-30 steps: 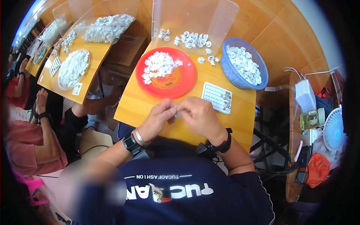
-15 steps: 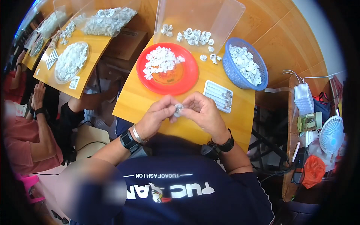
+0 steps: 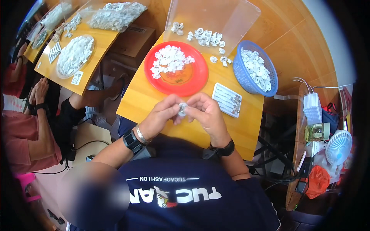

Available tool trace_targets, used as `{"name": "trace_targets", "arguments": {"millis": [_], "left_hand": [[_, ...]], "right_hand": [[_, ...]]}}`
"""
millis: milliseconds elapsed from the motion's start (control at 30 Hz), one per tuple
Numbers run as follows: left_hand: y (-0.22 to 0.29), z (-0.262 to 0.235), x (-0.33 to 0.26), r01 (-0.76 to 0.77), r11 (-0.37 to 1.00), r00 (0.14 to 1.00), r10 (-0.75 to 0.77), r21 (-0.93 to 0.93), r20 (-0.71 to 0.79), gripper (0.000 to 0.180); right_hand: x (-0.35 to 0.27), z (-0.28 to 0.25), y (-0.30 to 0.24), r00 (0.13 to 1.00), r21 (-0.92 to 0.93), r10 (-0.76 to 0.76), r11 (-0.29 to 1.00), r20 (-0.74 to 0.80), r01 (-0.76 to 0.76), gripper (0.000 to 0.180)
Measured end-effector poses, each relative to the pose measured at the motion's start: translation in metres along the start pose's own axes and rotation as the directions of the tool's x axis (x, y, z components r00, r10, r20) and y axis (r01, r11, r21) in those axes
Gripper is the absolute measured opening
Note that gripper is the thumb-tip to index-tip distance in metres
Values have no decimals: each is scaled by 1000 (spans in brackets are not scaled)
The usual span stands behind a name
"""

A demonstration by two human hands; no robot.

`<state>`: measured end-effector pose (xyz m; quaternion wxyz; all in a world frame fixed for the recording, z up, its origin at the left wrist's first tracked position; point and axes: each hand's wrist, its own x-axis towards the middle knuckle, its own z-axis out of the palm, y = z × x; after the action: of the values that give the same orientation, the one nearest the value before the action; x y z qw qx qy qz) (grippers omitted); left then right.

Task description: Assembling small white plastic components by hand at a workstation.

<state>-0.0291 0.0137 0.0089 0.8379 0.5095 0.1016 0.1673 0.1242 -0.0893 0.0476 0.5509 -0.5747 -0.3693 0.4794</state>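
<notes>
Pinching 1 small round whitish part (image 3: 182, 110) btwn them, L hand (image 3: 161, 116) & R hand (image 3: 208, 116) have fingers (image 3: 169, 100) closed on it, over near part of 1 wooden tabletop (image 3: 135, 101). Just beyond: 1 red plate (image 3: 199, 79) w/ white pcs (image 3: 169, 61), uncountable. To its R, 1 white tray (image 3: 227, 100), 1 blue basket (image 3: 244, 79); at back, 1 clear bin (image 3: 216, 14).
</notes>
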Motion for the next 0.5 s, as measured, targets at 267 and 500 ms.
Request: {"name": "trace_targets", "arguments": {"millis": [267,500], "left_hand": [[1,1,-3,18,995,999,-21,94,32,24],[2,0,-2,110,992,994,-111,61,18,23]], "right_hand": [[-3,-1,-4,999,-21,2,1000,38,-1,16],[-3,-1,5,1000,-25,-21,999,-14,20,16]]}}
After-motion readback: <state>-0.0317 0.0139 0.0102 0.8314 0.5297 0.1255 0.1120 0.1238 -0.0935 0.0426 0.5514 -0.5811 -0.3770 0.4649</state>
